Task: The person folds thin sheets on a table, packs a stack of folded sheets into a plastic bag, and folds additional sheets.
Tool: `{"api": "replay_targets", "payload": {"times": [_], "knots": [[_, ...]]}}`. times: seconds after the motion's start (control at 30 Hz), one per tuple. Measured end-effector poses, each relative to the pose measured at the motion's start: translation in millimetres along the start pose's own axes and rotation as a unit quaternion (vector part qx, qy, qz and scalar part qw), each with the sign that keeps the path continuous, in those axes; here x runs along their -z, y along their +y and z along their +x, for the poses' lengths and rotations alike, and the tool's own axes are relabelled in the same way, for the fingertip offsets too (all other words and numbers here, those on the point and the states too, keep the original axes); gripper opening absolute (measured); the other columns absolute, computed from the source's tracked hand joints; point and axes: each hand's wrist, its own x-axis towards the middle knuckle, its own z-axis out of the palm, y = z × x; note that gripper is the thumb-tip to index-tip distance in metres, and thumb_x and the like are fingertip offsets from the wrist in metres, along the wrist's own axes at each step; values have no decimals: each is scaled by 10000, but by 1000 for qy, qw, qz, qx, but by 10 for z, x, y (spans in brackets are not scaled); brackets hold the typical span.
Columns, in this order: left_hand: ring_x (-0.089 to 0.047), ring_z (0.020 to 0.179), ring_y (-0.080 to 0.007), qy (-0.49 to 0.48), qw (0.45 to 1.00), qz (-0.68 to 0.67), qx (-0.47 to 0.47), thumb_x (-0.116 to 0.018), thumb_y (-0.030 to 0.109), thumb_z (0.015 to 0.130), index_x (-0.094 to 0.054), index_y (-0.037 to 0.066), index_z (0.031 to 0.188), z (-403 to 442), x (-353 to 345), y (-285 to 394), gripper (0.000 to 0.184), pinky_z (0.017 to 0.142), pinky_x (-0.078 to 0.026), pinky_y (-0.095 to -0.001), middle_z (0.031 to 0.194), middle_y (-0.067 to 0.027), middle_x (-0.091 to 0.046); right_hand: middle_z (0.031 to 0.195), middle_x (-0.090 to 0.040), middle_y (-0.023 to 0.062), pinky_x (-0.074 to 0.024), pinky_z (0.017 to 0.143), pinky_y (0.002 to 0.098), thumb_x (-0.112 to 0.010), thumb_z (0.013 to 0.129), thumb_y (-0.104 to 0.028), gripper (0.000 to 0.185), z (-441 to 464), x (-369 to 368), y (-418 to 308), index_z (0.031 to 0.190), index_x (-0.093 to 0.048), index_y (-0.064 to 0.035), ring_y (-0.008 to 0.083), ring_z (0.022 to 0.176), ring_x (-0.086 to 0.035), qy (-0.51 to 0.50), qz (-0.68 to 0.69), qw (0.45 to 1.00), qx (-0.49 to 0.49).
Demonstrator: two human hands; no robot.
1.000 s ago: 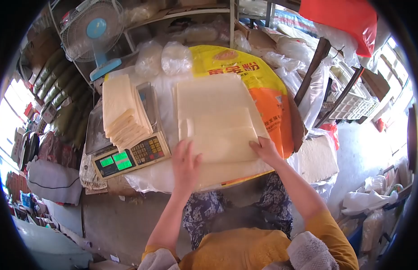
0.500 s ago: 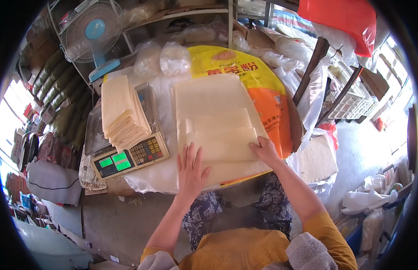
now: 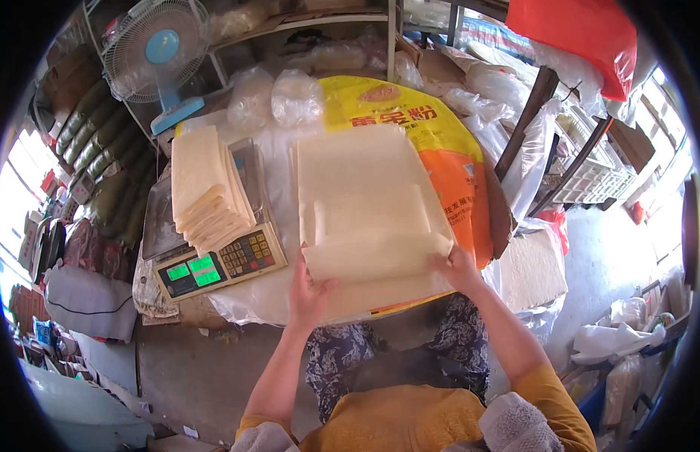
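Observation:
A stack of thin, cream-coloured sheets (image 3: 357, 166) lies in front of me. The near part of the top sheet (image 3: 376, 258) is folded over into a band across the stack. My left hand (image 3: 308, 292) is closed on the left end of this fold, thumb toward the middle. At its right end my right hand (image 3: 458, 270) pinches the edge, with the fingertips partly hidden. To the left, a pile of folded cream sheets (image 3: 207, 177) rests on the metal pan of a digital scale (image 3: 248, 254) with lit green displays.
A yellow and orange printed bag (image 3: 459, 177) covers the table's right side. Clear plastic bags (image 3: 296, 99) and a blue fan (image 3: 163, 49) stand behind. A dark wooden post (image 3: 527, 120) rises at the right, near a white crate (image 3: 595, 181).
My left hand has gone from lying flat on the sheets to gripping the fold's left end. The near flap has shifted toward me, and my right hand has moved slightly right and nearer.

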Motion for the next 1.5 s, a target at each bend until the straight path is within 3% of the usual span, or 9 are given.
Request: {"api": "replay_targets", "payload": {"times": [0.07, 0.27, 0.37, 0.47, 0.77, 1.07, 1.27, 1.37, 1.5], "knots": [[-589, 1034, -162, -8, 999, -40, 20, -601, -42, 797, -153, -3, 1463, 34, 44, -73, 803, 849, -490, -277, 1206, -110, -566, 877, -668, 144, -481, 745, 321, -653, 828, -249, 300, -68, 40, 96, 957, -578, 11, 202, 835, -647, -9, -124, 987, 99], [-607, 945, -138, 72, 995, -6, 70, -586, -22, 817, -293, -13, 1414, 418, -32, -117, 665, 766, -503, -256, 1146, -115, -590, 821, -655, 106, -473, 702, 351, -665, 834, -201, 252, 251, -93, 86, 978, -571, -17, 205, 794, -640, 47, -81, 994, -53], [-588, 1013, -196, 96, 969, 209, 96, -621, 46, 828, -400, 32, 1373, 581, -80, -146, 589, 821, -491, -313, 1195, -137, -560, 790, -629, 154, -458, 686, 413, -639, 850, -211, 231, 488, -254, 174, 919, -538, -15, 303, 787, -631, 101, -120, 986, -50], [-486, 1189, -298, 105, 832, 504, -205, -635, 230, 858, -472, 86, 1337, 573, -115, -187, 526, 968, -403, -450, 1300, -152, -492, 818, -628, 192, -462, 694, 429, -621, 861, -226, 225, 579, -336, 184, 911, -539, -22, 365, 801, -614, 115, -179, 976, -46], [-222, 1386, -364, -67, 798, 587, -118, -497, 522, 890, -412, 166, 1394, 432, -448, -296, 623, 1079, -140, -620, 1473, -151, -322, 793, -629, 169, -463, 701, 445, -642, 823, -299, 396, 774, -206, 47, 1080, -574, -6, 348, 776, -617, 50, -141, 978, -144], [-177, 1398, -378, -113, 821, 553, -86, -549, 433, 884, -354, 132, 1426, 410, -398, -135, 649, 1121, -117, -551, 1486, -162, -288, 874, -653, 120, -482, 709, 317, -717, 760, -243, 410, 561, -132, 57, 1077, -603, -11, 199, 804, -623, 24, -21, 994, -106], [-300, 1364, -322, 185, 977, -24, -107, -672, 169, 809, -394, 52, 1388, 120, -146, -68, 653, 1094, -274, -434, 1430, -151, -393, 975, -654, 124, -487, 854, 309, -671, 799, -112, 256, 118, 16, 237, 1030, -610, -22, 208, 989, -634, -52, 161, 982, 83], [-464, 1262, -288, 56, 994, 86, -35, -694, 139, 765, -581, 28, 1208, -169, 73, 166, 470, 1040, -361, -408, 1263, -141, -566, 1041, -646, 126, -472, 914, 304, -642, 807, -37, 206, -120, 136, -67, 1012, -625, -40, 240, 1067, -612, -71, 9, 989, 131], [-571, 1146, -265, -147, 955, 190, -176, -669, 89, 755, -680, 66, 903, -357, 214, 17, 150, 1058, -351, -451, 1009, -69, -678, 1073, -651, 111, -469, 919, 315, -648, 786, -13, 221, -310, 201, -44, 1005, -637, -42, 255, 1062, -613, -77, -119, 943, 301]]}}
